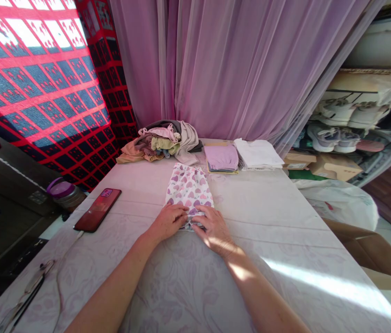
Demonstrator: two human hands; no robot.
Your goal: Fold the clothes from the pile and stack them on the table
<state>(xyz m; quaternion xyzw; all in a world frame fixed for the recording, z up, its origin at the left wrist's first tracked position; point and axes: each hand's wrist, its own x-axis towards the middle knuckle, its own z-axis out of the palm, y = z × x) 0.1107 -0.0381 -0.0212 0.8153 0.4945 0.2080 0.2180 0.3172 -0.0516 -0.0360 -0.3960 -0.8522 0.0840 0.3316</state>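
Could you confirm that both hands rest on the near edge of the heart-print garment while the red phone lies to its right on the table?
Not quite: the head view shows the red phone lying to the left of the heart-print garment, not its right. The left hand and right hand do rest on its near edge, on the table.

A red phone point(97, 209) lies on the tabletop point(285, 217) at the left, a cable point(64, 259) trailing from it. At the far edge sit a heap of unfolded clothes point(161, 141), a folded lilac garment point(221, 158) and a white folded stack point(258, 154). Sneakers point(334, 138) stand off to the right.
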